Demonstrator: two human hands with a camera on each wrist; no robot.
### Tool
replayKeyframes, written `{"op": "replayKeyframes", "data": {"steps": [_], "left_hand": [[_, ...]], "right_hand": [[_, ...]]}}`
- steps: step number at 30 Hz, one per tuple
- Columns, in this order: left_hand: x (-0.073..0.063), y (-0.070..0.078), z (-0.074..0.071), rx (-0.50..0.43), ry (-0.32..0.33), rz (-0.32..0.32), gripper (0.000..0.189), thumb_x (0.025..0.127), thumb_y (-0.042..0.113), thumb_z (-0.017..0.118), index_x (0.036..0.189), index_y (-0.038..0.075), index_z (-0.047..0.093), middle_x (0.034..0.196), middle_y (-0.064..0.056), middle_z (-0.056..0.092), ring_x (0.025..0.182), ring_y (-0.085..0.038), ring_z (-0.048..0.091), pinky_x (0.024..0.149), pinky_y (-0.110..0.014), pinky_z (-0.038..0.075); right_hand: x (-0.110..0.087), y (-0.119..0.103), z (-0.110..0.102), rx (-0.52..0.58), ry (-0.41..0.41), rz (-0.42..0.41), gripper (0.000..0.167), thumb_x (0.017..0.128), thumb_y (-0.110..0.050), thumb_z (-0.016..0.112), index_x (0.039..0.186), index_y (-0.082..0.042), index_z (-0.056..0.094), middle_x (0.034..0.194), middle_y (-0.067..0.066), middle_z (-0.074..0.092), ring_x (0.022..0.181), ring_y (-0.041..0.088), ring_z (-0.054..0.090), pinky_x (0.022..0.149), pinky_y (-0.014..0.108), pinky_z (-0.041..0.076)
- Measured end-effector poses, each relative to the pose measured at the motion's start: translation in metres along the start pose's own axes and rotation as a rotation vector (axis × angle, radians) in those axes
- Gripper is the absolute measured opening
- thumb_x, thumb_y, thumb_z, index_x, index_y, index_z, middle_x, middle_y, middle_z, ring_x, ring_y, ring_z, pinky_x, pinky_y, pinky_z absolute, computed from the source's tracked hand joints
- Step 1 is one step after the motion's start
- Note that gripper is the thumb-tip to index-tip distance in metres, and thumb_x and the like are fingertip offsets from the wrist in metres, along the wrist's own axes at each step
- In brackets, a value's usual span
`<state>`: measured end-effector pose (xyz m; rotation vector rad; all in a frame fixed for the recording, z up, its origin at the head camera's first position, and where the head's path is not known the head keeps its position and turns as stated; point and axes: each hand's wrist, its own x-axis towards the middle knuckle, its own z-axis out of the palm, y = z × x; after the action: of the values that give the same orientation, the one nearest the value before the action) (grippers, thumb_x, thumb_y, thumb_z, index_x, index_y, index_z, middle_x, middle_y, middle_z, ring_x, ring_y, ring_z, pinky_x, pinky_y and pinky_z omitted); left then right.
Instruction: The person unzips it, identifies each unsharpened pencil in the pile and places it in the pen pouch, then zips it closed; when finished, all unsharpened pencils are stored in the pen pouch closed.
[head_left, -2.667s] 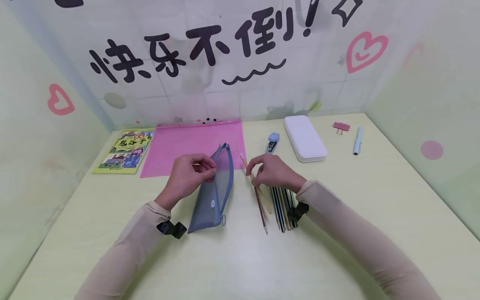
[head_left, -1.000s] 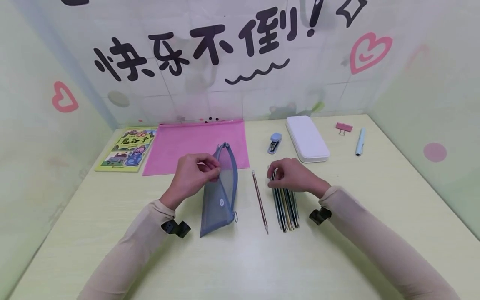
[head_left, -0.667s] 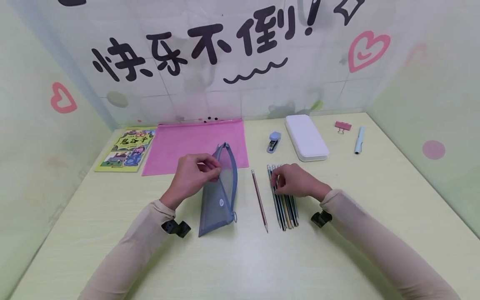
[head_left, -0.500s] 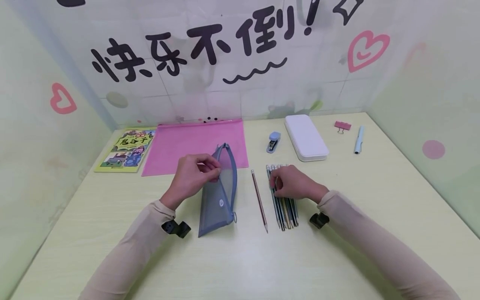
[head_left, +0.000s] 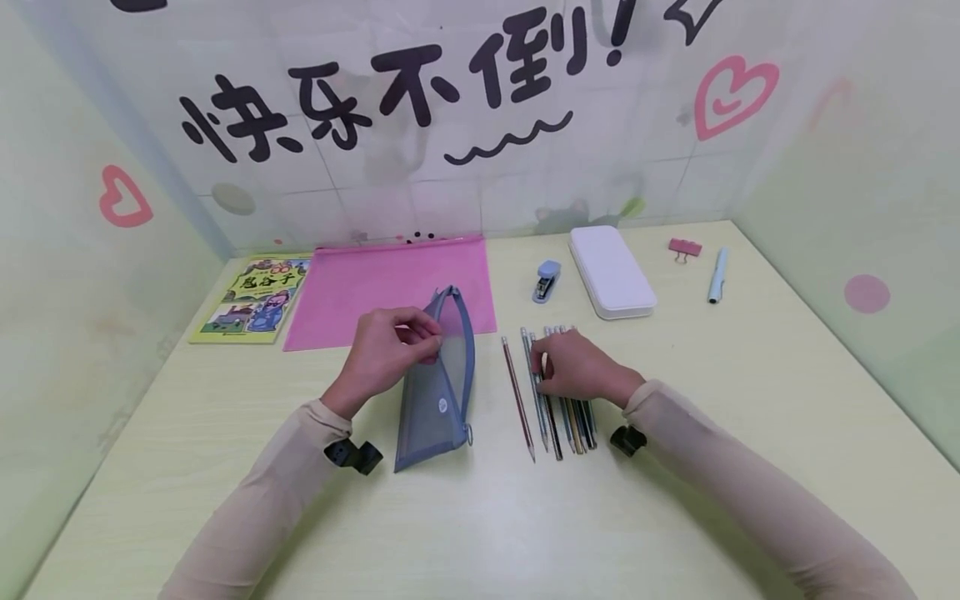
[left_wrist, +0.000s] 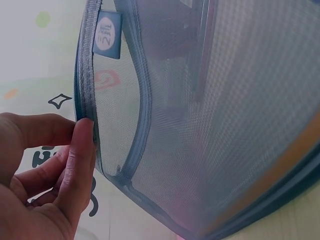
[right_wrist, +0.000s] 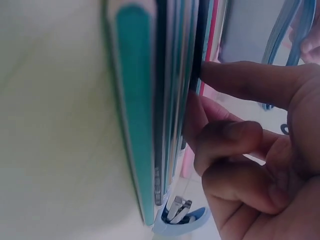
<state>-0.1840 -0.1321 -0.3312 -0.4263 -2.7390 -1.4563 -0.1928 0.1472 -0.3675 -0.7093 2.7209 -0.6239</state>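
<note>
My left hand (head_left: 393, 346) pinches the rim of a blue mesh pencil case (head_left: 427, 421), whose zipped mouth gapes; in the left wrist view, thumb and fingertip meet on the zip edge. An orange strip (left_wrist: 280, 172) shows along the case's lower side. My right hand (head_left: 581, 367) is over a row of pencils (head_left: 581, 429), thumb and forefinger pinching a dark pencil (head_left: 552, 425) at the row's left side. Close by lies another pencil (head_left: 540, 417). A red-brown pencil (head_left: 519, 404) lies apart, between row and case. In the right wrist view, a teal pencil (right_wrist: 135, 100) is nearest.
Behind the case lie a pink folder (head_left: 390, 267) and a yellow picture book (head_left: 251, 304). Beyond the pencils stands a blue stapler (head_left: 547, 282) beside a white box (head_left: 611, 273). A pink binder clip (head_left: 684, 248) and a light blue pen (head_left: 717, 275) are farther right.
The right hand first held a yellowish pencil near the case, then moved right to the row without it. Since then pencils at the row's left side have shifted leftward. The left hand keeps its pinch.
</note>
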Motion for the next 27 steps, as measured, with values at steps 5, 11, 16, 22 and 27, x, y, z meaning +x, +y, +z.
{"op": "replayKeyframes", "data": {"steps": [5, 11, 16, 22, 27], "left_hand": [[0.000, 0.000, 0.000, -0.009, -0.001, -0.001, 0.008, 0.086, 0.007, 0.075, 0.093, 0.003, 0.075, 0.085, -0.014, 0.075, 0.065, -0.015, 0.071, 0.065, -0.039, 0.065], [0.000, 0.001, -0.001, -0.016, 0.000, -0.005, 0.008, 0.086, 0.006, 0.075, 0.093, 0.003, 0.075, 0.086, -0.015, 0.074, 0.065, -0.015, 0.071, 0.066, -0.042, 0.065], [-0.001, 0.001, -0.002, -0.015, -0.006, -0.015, 0.008, 0.086, 0.006, 0.075, 0.094, 0.002, 0.074, 0.086, -0.015, 0.074, 0.065, -0.015, 0.071, 0.066, -0.041, 0.065], [0.000, 0.002, -0.001, -0.020, -0.012, -0.016, 0.009, 0.086, 0.007, 0.075, 0.094, 0.002, 0.075, 0.087, -0.015, 0.074, 0.066, -0.015, 0.070, 0.066, -0.040, 0.065], [0.000, 0.001, 0.000, -0.023, -0.016, -0.005, 0.010, 0.086, 0.007, 0.075, 0.094, 0.001, 0.075, 0.086, -0.014, 0.075, 0.065, -0.015, 0.070, 0.066, -0.041, 0.065]], "right_hand": [[0.003, -0.009, 0.002, -0.039, -0.022, 0.034, 0.011, 0.077, -0.006, 0.075, 0.085, -0.009, 0.066, 0.074, 0.003, 0.061, 0.064, 0.014, 0.053, 0.056, 0.022, 0.043], [0.003, -0.014, 0.004, -0.009, -0.002, 0.070, 0.016, 0.072, -0.001, 0.073, 0.083, -0.009, 0.066, 0.072, 0.003, 0.056, 0.059, 0.014, 0.048, 0.056, 0.023, 0.040], [0.004, -0.011, 0.001, 0.053, 0.014, 0.086, 0.016, 0.073, -0.003, 0.073, 0.086, -0.010, 0.067, 0.078, 0.004, 0.058, 0.055, 0.012, 0.047, 0.055, 0.023, 0.040], [0.006, -0.008, -0.009, 0.169, 0.049, 0.086, 0.019, 0.077, -0.004, 0.069, 0.095, -0.009, 0.068, 0.073, 0.004, 0.069, 0.059, 0.011, 0.057, 0.054, 0.023, 0.045], [0.010, -0.016, -0.015, 0.327, 0.094, 0.070, 0.024, 0.081, -0.007, 0.070, 0.105, -0.008, 0.068, 0.072, 0.006, 0.071, 0.060, 0.012, 0.057, 0.055, 0.024, 0.043]]}}
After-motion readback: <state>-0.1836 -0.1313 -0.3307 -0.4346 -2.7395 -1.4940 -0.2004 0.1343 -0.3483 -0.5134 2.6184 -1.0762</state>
